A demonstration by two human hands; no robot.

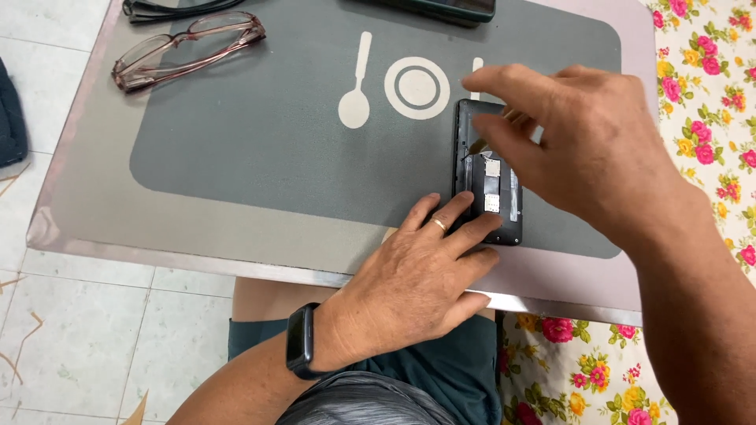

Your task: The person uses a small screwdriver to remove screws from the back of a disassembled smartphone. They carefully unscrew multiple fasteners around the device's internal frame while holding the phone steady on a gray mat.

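A black mobile phone (470, 169) lies face down on a grey placemat (260, 134), its back cover off, showing card slots and the battery bay. My left hand (417, 275), with a ring and a dark wrist band, presses its fingers on the phone's lower left corner. Over the phone's upper right part hovers my right hand (583, 145), fingers spread, fingertips close to the open back; whether it pinches anything is hidden.
Pink-framed glasses (189, 47) lie at the mat's upper left, with another dark pair (169, 8) above. A dark phone (449, 8) sits at the top edge. A flowered cloth (709, 79) covers the right side. Tiled floor (94, 330) shows below the table edge.
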